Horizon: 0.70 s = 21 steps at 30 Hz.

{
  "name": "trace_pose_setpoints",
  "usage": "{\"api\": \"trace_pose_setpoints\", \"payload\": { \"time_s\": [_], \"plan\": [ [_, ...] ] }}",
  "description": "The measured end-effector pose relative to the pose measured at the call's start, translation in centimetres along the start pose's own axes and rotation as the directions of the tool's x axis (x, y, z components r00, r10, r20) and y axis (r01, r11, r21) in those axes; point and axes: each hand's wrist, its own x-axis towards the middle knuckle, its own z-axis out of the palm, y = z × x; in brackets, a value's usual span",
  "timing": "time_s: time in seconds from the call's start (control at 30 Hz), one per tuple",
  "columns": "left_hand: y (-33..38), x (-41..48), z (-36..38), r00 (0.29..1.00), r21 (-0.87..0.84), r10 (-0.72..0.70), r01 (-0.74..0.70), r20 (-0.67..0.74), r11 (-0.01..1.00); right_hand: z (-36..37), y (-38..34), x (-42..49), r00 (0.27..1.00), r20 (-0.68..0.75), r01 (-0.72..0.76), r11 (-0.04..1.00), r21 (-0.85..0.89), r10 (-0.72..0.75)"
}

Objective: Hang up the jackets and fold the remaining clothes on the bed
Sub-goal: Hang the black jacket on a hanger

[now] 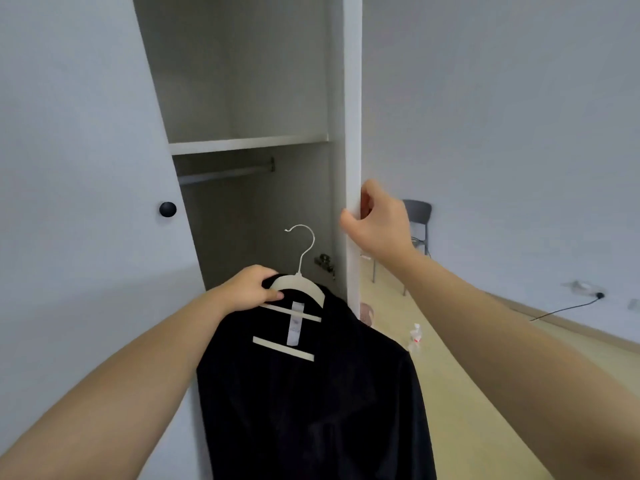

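A black jacket (311, 403) hangs on a white hanger (298, 289) with a metal hook pointing up. My left hand (249, 289) grips the hanger's left shoulder together with the jacket's collar, in front of the open wardrobe. My right hand (375, 220) grips the edge of the wardrobe's right door (352, 133), fingers curled round it. Inside, a metal clothes rail (225, 174) runs under a white shelf (247, 144); nothing hangs on it.
The left wardrobe door (86, 202) with a black round knob (168, 209) stands beside me. A grey chair (417, 230) stands by the far wall. A small bottle (415, 336) lies on the wooden floor, and a black cable (568, 308) runs from a wall socket.
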Motion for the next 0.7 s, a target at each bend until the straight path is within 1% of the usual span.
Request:
{"api": "trace_pose_setpoints", "payload": {
  "time_s": [0.27, 0.43, 0.53, 0.6, 0.7],
  "plan": [
    [4.8, 4.5, 2.2, 0.992, -0.025, 0.128, -0.127, 0.023, 0.992, -5.7, 3.0, 1.4, 0.988, 0.105, -0.132, 0.977, 0.168, 0.116],
    [7.5, 6.9, 3.3, 0.985, -0.073, 0.172, -0.170, 0.022, 0.983, -7.9, 5.7, 2.7, 0.979, 0.038, -0.201, 0.968, 0.149, 0.198],
    [9.0, 8.6, 3.9, 0.983, -0.094, 0.179, -0.175, 0.032, 0.980, -8.8, 7.0, 3.5, 0.966, -0.014, -0.253, 0.951, 0.178, 0.260],
    [9.9, 9.6, 4.3, 0.980, -0.104, 0.195, -0.190, 0.031, 0.976, -9.6, 7.9, 4.1, 0.955, -0.012, -0.287, 0.938, 0.192, 0.295],
    [10.9, 10.8, 4.9, 0.977, -0.124, 0.211, -0.205, 0.042, 0.971, -10.7, 9.3, 5.1, 0.954, 0.025, -0.299, 0.939, 0.168, 0.300]
  ]
}}
